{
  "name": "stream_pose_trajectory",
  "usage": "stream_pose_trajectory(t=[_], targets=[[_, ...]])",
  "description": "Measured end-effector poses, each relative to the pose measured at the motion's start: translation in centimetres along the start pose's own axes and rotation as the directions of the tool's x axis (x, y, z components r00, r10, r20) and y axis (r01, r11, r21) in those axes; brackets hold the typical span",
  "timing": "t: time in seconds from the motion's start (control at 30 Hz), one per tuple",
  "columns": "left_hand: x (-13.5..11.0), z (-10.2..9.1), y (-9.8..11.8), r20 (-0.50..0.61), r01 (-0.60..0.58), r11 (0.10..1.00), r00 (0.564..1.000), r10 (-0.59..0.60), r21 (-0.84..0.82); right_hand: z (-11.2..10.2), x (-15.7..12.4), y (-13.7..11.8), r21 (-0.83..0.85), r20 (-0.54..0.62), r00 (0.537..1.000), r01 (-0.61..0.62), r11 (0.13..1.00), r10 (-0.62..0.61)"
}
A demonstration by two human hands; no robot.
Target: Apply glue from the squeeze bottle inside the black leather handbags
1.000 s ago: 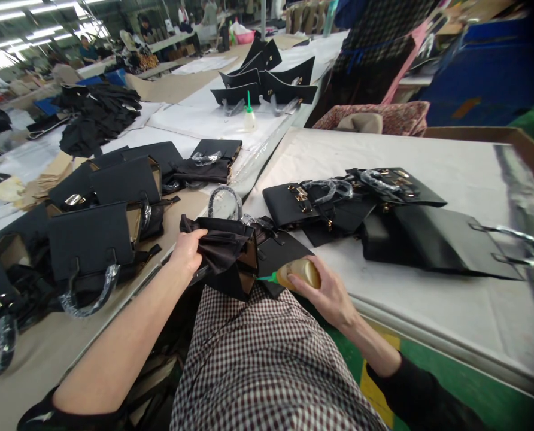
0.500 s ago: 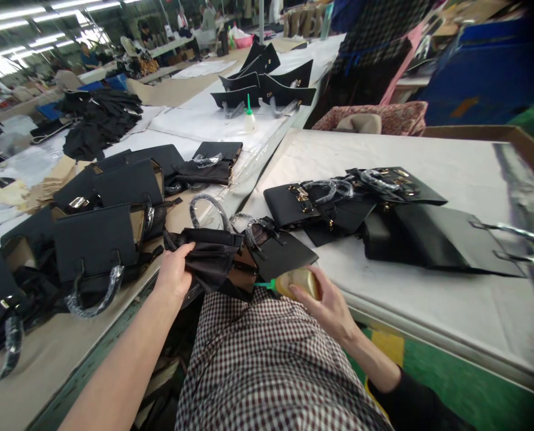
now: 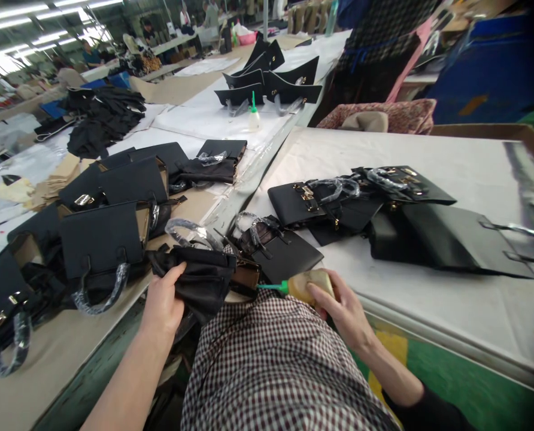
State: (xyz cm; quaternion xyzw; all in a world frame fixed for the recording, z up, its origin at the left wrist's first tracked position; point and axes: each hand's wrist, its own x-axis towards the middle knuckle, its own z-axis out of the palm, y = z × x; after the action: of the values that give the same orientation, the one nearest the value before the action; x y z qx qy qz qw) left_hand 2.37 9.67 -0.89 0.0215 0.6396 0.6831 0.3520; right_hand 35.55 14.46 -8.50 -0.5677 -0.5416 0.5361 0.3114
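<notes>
My left hand [image 3: 166, 299] is closed on the black lining of a handbag [image 3: 206, 275], thumb on top, over my checked apron. The bag's brown inner side faces right, and a plastic-wrapped handle sticks up behind it. In my right hand [image 3: 343, 308] lies a glue bottle [image 3: 312, 286] with yellowish contents, tipped on its side. Its thin green nozzle points left, with the tip close to the bag's brown edge; whether it touches, I cannot tell. Just beyond, a flat black bag piece [image 3: 287, 254] with a wrapped handle rests on the table corner.
Several black handbags [image 3: 103, 236] stand on the left table. More bag parts with gold fittings [image 3: 339, 200] lie on the right table [image 3: 451, 323]. Farther back stand a second green-tipped bottle [image 3: 254, 117] and upright black panels [image 3: 269, 84]. Another person [image 3: 375, 54] stands beyond the right table.
My left hand has shifted left and down with the bag, turning it a little. My right hand and the glue bottle have moved slightly right, the nozzle still beside the bag's edge.
</notes>
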Motion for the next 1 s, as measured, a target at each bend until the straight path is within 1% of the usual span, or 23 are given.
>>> stream_pose_trajectory(t=[0.07,0.1,0.23,0.33,0.47,0.6,0.67,0.73,0.87,0.93,1.0], targets=[[-1.1,-1.2,-0.1,-0.024,0.009,1.000,1.000,-0.009,0.015,-0.4,-0.5,-0.1,0.041,-0.003,1.000,-0.013,0.999,0.013],[-1.7,-1.7,-0.2,-0.043,0.020,1.000,0.999,-0.019,0.018,-0.5,-0.7,0.0,0.033,-0.008,1.000,-0.006,0.999,0.006],[-3.6,-3.7,-0.8,-0.139,0.059,0.998,0.989,-0.059,0.002,-0.6,-1.3,0.3,-0.109,-0.033,0.997,0.072,0.991,-0.076],[-4.4,-4.8,-1.3,-0.172,0.054,0.998,0.984,-0.057,-0.022,-0.2,-1.5,0.4,-0.196,-0.022,0.992,0.115,0.974,-0.122],[-5.2,-5.8,-1.9,-0.179,0.048,0.998,0.982,-0.056,-0.048,0.7,-1.3,0.4,-0.288,0.013,0.984,0.175,0.941,-0.179],[-5.8,-6.3,-2.3,-0.160,0.058,0.997,0.985,-0.067,-0.056,1.6,-1.0,0.5,-0.396,0.010,0.956,0.272,0.877,-0.292],[-5.9,-6.5,-2.6,-0.142,0.070,0.995,0.987,-0.079,-0.067,1.9,-1.0,0.5,-0.417,0.001,0.950,0.284,0.863,-0.312],[-5.9,-6.7,-2.8,-0.113,0.075,0.995,0.990,-0.083,-0.073,2.0,-1.0,0.4,-0.408,-0.006,0.963,0.244,0.880,-0.270],[-5.9,-7.0,-3.1,-0.086,0.059,0.996,0.994,-0.064,-0.062,1.6,-1.2,-0.2,-0.347,-0.014,0.991,0.122,0.930,-0.136],[-5.9,-7.3,-3.3,-0.084,0.069,0.996,0.994,-0.074,-0.056,1.3,-1.3,-0.5,-0.292,-0.030,0.996,0.076,0.953,-0.088],[-5.9,-7.7,-3.4,-0.093,0.107,0.992,0.989,-0.112,-0.062,1.1,-1.3,-0.6,-0.203,-0.038,0.999,0.030,0.979,-0.038]])
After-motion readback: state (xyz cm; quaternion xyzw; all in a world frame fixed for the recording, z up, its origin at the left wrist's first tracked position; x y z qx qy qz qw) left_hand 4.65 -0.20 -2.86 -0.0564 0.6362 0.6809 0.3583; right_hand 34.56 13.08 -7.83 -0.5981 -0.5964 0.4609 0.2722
